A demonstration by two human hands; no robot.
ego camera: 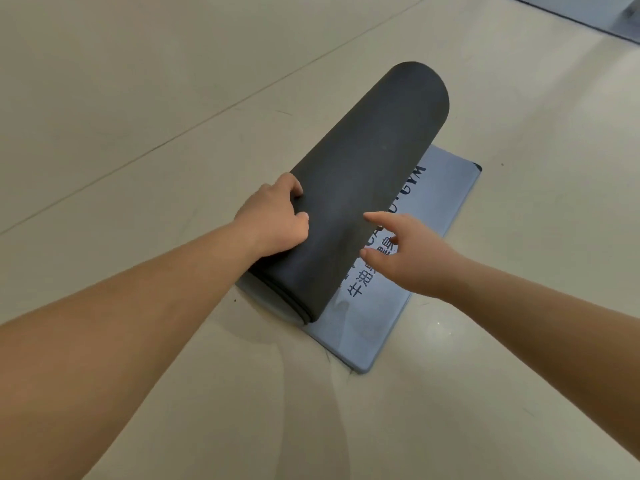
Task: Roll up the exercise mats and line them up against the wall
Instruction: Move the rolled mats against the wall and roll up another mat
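An exercise mat lies on the pale floor, most of it wound into a thick dark grey roll (363, 181) running from near me toward the upper right. A short flat end (408, 292) of the mat, grey-blue with dark printed lettering, sticks out to the right of the roll. My left hand (277, 216) rests against the roll's left side near its close end, fingertips curled onto the dark surface. My right hand (405, 254) hovers over the flat end just right of the roll, fingers loosely spread, index finger reaching toward the roll, holding nothing.
Pale tiled floor (138, 98) with thin seams surrounds the mat on every side. At the top right corner a dark strip and a lighter panel (595, 12) mark the room's edge. No other mats are in view.
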